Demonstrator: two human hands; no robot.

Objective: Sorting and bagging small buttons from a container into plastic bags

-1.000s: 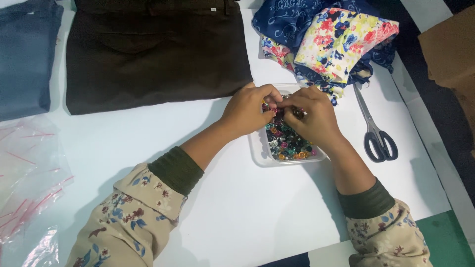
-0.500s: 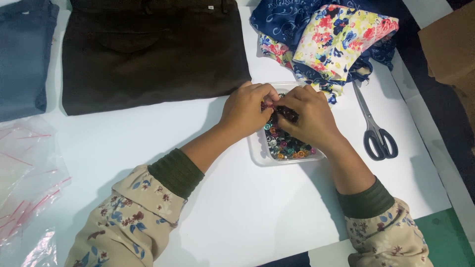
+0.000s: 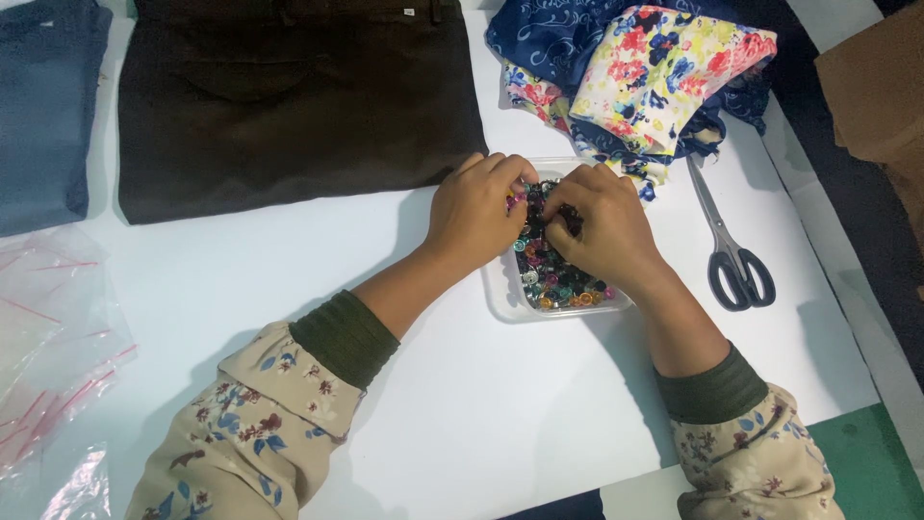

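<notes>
Sitting near the middle of the white table (image 3: 289,289), toward its right edge, was a shallow clear tray (image 3: 500,299) filled with small coloured buttons (image 3: 558,279). I had both hands over its far end. My left hand (image 3: 474,207) lay on the tray's left rim with its fingers curled together, their tips down among the buttons; I could not tell whether they pinched one. My right hand (image 3: 602,226) was bent over the heap from the right, fingers bunched and pressed into the buttons, and what they gripped was hidden from me. The two sets of fingertips nearly met above the tray.

Just right of the tray lay grey-handled scissors (image 3: 729,246), blades pointing to the far edge. Beyond the tray sat a pile of floral and blue cloth (image 3: 635,67). Dark brown trousers (image 3: 289,96) lay folded at the far edge, blue jeans (image 3: 48,106) at the far left corner, and clear plastic bags (image 3: 48,337) along the left edge.
</notes>
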